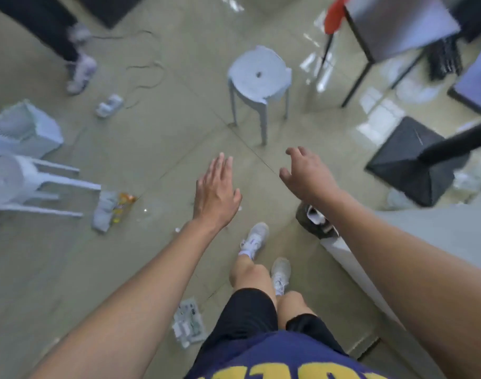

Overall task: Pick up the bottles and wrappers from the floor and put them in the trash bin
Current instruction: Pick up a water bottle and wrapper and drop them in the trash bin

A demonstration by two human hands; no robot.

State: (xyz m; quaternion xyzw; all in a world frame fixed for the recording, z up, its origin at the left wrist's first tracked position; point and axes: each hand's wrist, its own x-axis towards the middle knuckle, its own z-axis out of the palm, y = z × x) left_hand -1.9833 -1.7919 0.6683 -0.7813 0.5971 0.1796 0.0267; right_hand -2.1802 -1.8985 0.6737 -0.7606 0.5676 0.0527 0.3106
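Note:
Both of my hands hang empty over the tiled floor, fingers spread. My left hand (pixel 216 194) is flat, palm down; my right hand (pixel 306 175) is loosely curled. A crumpled clear bottle with a yellow-orange wrapper (pixel 113 212) lies on the floor to the left of my left hand. Beside my left leg lies a flat pale wrapper (pixel 188 322). Another pale bottle-like piece (pixel 109 105) sits farther off at the upper left. A black square trash bin (pixel 397 173) stands on the right, beyond my right hand. The view is blurred.
An upright white stool (pixel 258 75) stands ahead. A tipped stool (pixel 29 184) and a white basket (pixel 23 129) lie at left. Another person's legs (pixel 78 64) are at upper left. A dark lump with white paper (pixel 313 220) sits by a pale counter edge (pixel 351 258). A table (pixel 397 23) stands upper right.

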